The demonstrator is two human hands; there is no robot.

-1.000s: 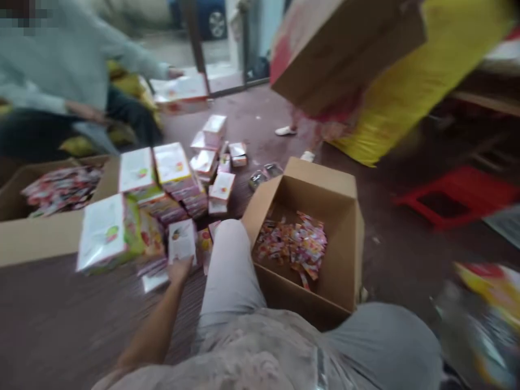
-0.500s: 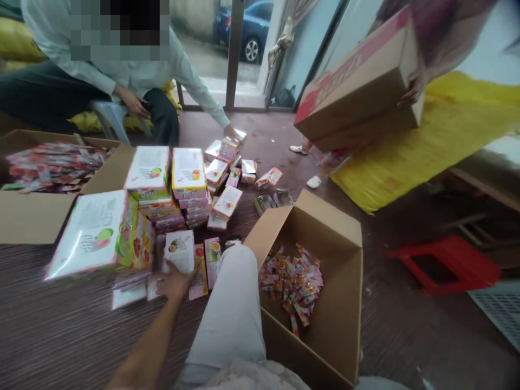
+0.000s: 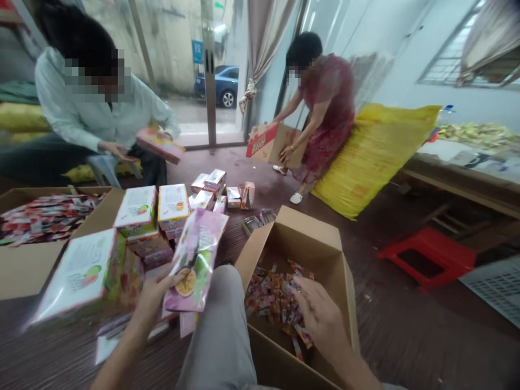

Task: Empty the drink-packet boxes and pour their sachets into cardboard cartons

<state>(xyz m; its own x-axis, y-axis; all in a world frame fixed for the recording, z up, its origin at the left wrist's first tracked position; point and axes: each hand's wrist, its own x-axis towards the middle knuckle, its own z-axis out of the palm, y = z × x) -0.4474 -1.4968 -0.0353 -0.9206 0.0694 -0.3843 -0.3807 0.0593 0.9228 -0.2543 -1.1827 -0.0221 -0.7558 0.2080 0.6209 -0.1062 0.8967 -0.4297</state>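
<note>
My left hand [image 3: 162, 287] is closed on the lower left edge of a purple carton [image 3: 199, 265] with a passion fruit picture, raised and tilted above my knee. My right hand [image 3: 319, 311] hovers over the open cardboard box [image 3: 345, 281], its fingers stretched out and a little blurred. Beneath it lie many small orange and pink stick sachets [image 3: 266, 292] in that box. To the left of my left hand stand stacked white-topped fruit cartons [image 3: 77, 271]. More cartons, partly hidden by my left forearm, lie on the floor.
A second open box [image 3: 32, 271] full of sachets stands at the left. Loose cartons [image 3: 203, 189] lie ahead. One seated co-worker [image 3: 101, 119] holds a carton; another [image 3: 329, 103] bends with a cardboard box [image 3: 276, 143]. A red stool [image 3: 430, 257] and yellow sack [image 3: 365, 157] are at right.
My left hand has lifted a purple carton from the floor. My right hand has come into view over the box. The seated co-worker has picked up a carton; the other has lowered the large box.
</note>
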